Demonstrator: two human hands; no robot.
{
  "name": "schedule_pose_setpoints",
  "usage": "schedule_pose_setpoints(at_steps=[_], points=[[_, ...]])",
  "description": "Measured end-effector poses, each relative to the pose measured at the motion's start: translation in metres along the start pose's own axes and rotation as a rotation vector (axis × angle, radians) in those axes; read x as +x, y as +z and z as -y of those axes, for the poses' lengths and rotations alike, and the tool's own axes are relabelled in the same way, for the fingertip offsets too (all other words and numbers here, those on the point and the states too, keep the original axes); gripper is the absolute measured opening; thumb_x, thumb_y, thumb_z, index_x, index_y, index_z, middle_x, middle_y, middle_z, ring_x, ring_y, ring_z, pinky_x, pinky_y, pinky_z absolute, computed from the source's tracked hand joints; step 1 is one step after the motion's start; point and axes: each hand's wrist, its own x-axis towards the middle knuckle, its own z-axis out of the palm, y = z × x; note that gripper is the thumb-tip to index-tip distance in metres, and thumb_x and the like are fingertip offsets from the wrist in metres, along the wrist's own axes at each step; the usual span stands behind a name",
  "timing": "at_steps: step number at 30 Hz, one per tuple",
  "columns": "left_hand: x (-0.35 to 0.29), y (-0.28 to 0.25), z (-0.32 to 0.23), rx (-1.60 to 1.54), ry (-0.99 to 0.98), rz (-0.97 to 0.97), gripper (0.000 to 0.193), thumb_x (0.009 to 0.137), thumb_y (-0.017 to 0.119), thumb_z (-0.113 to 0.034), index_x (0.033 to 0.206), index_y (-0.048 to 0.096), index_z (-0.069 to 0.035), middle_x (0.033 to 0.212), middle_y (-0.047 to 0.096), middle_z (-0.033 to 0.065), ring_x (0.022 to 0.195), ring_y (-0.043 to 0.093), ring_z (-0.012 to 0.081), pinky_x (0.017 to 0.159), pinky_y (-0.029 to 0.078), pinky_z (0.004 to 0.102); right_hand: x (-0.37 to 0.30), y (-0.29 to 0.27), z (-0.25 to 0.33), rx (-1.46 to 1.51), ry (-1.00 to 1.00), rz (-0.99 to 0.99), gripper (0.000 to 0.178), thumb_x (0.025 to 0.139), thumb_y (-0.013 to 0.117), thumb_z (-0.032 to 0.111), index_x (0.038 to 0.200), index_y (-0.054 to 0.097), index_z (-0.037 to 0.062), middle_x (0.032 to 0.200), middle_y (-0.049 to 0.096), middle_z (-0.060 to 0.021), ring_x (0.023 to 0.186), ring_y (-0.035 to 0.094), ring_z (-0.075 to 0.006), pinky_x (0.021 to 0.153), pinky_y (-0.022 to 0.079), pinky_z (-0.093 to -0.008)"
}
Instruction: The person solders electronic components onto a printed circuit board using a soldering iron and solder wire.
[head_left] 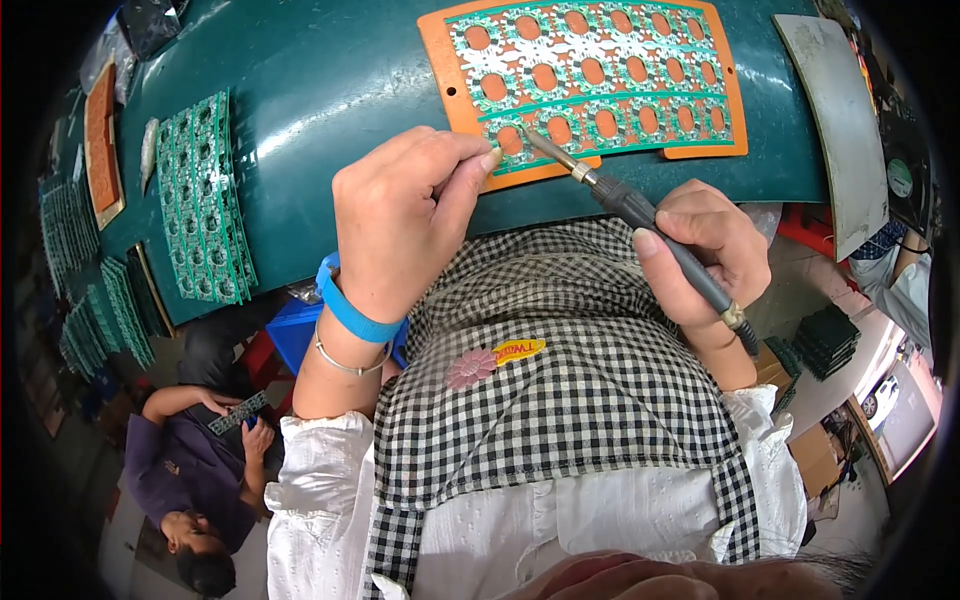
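Note:
My right hand (722,240) is closed round the dark grey handle of a soldering iron (632,207). Its metal tip points up and left, at the lower-left part of a panel of green circuit boards (560,101). That panel has rows of round openings and lies in an orange holder (740,120). My left hand (398,190) pinches thumb and forefinger together at the holder's lower-left corner, just left of the iron's tip. Whatever is between those fingertips is too small to make out. A blue band (355,312) circles my left wrist.
On the green tabletop (310,120), a stack of circuit board panels (205,200) stands to the left. Farther left are another orange holder (101,140) and more panels (125,310). A grey metal plate (835,130) borders the right side. A co-worker (190,460) sits lower left, holding a board.

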Motion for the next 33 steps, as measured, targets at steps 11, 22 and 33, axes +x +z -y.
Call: schedule_pose_setpoints(at_steps=[11, 22, 33], points=[[0.002, 0.002, -0.008, -0.007, 0.094, 0.016, 0.011, 0.077, 0.078, 0.000, 0.087, 0.074, -0.003, 0.062, 0.058, 0.0054, 0.051, 0.052, 0.0126, 0.047, 0.039, 0.0255, -0.008, -0.013, -0.002, 0.059, -0.001, -0.094, 0.020, 0.069, 0.075, -0.007, 0.080, 0.060, -0.0024, 0.067, 0.062, -0.0117, 0.057, 0.060, -0.0210, 0.052, 0.047, -0.0305], [0.005, 0.010, -0.007, 0.047, 0.118, 0.033, 0.012, 0.076, 0.079, -0.003, 0.088, 0.075, -0.004, 0.067, 0.065, 0.0080, 0.055, 0.059, 0.0151, 0.050, 0.045, 0.0262, -0.006, -0.013, 0.001, -0.024, -0.072, 0.032, 0.022, 0.068, 0.078, -0.005, 0.079, 0.060, -0.0022, 0.063, 0.062, -0.0122, 0.052, 0.061, -0.0220, 0.048, 0.047, -0.0287], [0.007, 0.001, -0.022, -0.059, 0.034, 0.015, 0.008, 0.081, 0.075, 0.002, 0.086, 0.070, 0.002, 0.067, 0.062, 0.0038, 0.056, 0.051, 0.0055, 0.050, 0.039, 0.0198, -0.014, -0.022, -0.006, 0.129, 0.018, -0.195, 0.018, 0.073, 0.073, -0.009, 0.083, 0.059, -0.0041, 0.071, 0.063, -0.0125, 0.060, 0.058, -0.0173, 0.055, 0.045, -0.0283]])
